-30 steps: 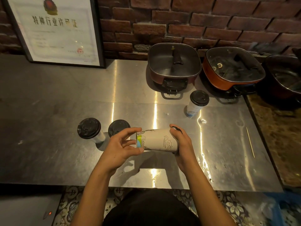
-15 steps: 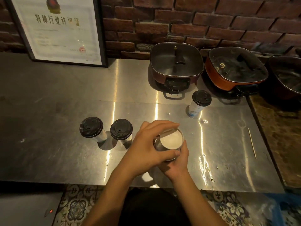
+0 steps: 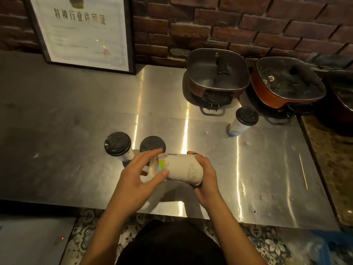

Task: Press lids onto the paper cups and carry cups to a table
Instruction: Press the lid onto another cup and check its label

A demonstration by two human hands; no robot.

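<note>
Above counter (image 3: 76, 150), near front edge: paper cup (image 3: 179, 170) held on its side, clear of surface. Left hand (image 3: 140, 181) pinches base end, thumb and fingers curled round it. Right hand (image 3: 206, 175) grasps opposite end; lid there cannot be told. Near lidded cup (image 3: 152, 145) just behind paper cup; left lidded cup (image 3: 117, 144) beside it; far lidded cup (image 3: 246, 116) well behind, rightward.

A steel counter (image 3: 76, 111) runs along a dark brick wall (image 3: 248, 25). A framed certificate (image 3: 82, 31) stands at its far edge, left. Lidded electric pots (image 3: 217, 73) crowd the far right corner. Light streaks the steel. Patterned tiles (image 3: 267, 243) cover the floor.
</note>
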